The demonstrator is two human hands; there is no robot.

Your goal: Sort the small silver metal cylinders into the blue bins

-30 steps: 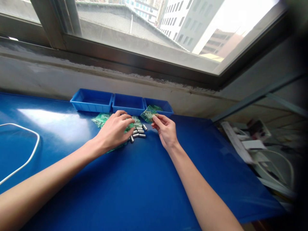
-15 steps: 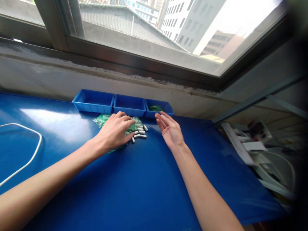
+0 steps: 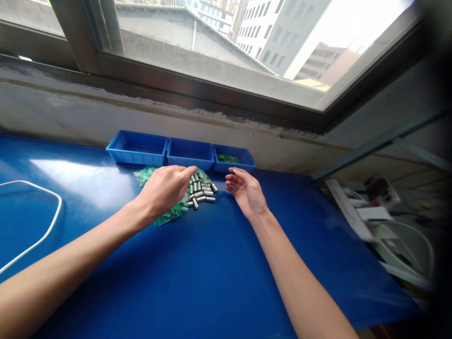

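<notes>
Between left hand (image 3: 165,189), grip unclear, and right hand (image 3: 249,194), loosely open: small silvery pieces (image 3: 198,194).

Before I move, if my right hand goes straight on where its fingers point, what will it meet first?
Likely the rightmost blue bin, though your right hand may pass above it; the height is hard to tell.

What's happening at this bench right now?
The person's left hand is over the green packets, beside a loose pile of small metallic pieces. The right hand, fingers curled and seemingly empty, is near the right blue bin, which has green material inside.
</notes>
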